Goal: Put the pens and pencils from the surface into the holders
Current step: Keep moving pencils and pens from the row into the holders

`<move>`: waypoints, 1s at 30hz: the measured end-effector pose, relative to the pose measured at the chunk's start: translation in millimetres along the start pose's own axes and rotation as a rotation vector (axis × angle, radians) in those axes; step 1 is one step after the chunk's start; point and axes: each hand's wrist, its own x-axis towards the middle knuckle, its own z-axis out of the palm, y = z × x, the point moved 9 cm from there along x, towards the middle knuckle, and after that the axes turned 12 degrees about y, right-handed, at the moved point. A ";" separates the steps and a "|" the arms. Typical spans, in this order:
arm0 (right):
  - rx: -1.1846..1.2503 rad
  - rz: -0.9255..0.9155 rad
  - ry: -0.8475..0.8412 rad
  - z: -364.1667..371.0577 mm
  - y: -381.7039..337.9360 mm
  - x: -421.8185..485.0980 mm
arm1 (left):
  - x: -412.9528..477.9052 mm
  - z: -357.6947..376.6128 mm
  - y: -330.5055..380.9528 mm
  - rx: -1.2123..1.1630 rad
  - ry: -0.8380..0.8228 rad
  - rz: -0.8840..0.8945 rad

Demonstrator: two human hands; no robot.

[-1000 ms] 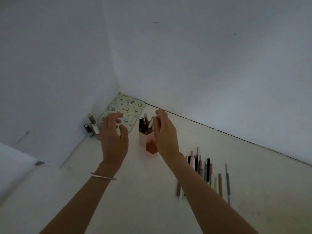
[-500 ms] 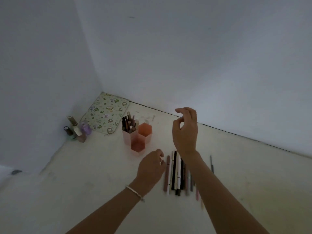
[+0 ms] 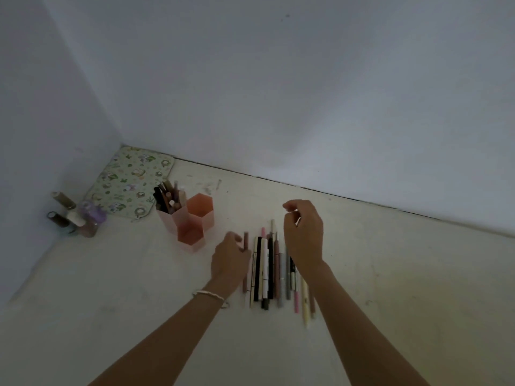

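Several pens and pencils [image 3: 269, 270] lie side by side in a row on the pale surface. My left hand [image 3: 229, 259] is at the row's left end, thumb and fingers closed around a brown pen [image 3: 245, 240] that still lies flat. My right hand [image 3: 304, 234] hovers over the right part of the row, fingers loosely curled and holding nothing. A cluster of pink hexagonal holders [image 3: 191, 232] stands to the left of the row. Its back-left cup holds several pens [image 3: 168, 197]; the other two cups look empty.
A floral pad [image 3: 131, 181] lies in the corner behind the holders. Several small bottles [image 3: 75, 218] stand against the left wall. Bluish walls close the surface at the left and back. A few small scraps [image 3: 209, 186] lie near the back wall.
My right hand has left the holder and come down over the row, empty. My left hand has moved from beside the holder to the row and closed on the leftmost brown pen.
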 end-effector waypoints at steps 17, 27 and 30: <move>-0.655 -0.081 -0.636 107.8 10.2 -97.9 | -0.5 -118.8 46.8 -0.426 0.357 0.358; 0.439 0.200 0.020 40.4 -87.6 13.9 | 31.1 -235.1 13.3 -0.432 0.797 0.451; 0.537 0.041 0.114 30.4 -123.5 13.7 | 42.7 -217.4 4.3 -0.317 0.738 0.469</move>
